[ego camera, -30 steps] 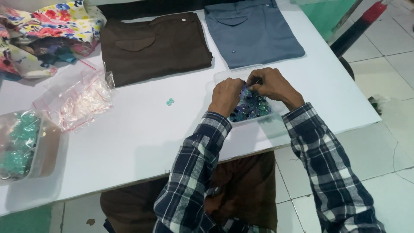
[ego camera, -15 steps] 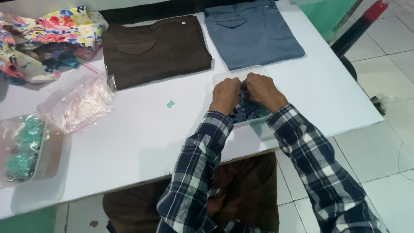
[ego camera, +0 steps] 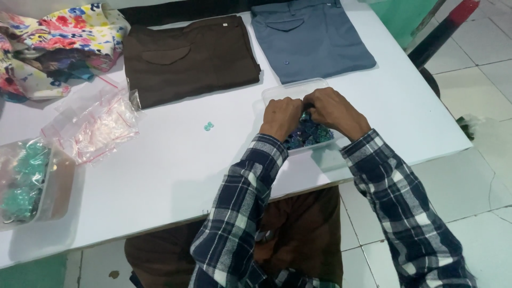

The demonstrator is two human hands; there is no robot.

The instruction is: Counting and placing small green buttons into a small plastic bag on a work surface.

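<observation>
Clear shallow plastic tray [ego camera: 290, 89] of dark blue-green buttons [ego camera: 309, 133], flat near table's front edge

Brown trousers [ego camera: 192, 58], grey-blue trousers [ego camera: 312, 37], floral cloth [ego camera: 58, 42], white table [ego camera: 160, 170]

Head view, steeply down (near table [ego camera: 160, 176])

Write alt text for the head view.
Both hands, left hand and right hand, dig into a clear plastic tray of dark blue-green buttons on a white table. Beyond lie folded brown trousers and grey-blue trousers.
</observation>
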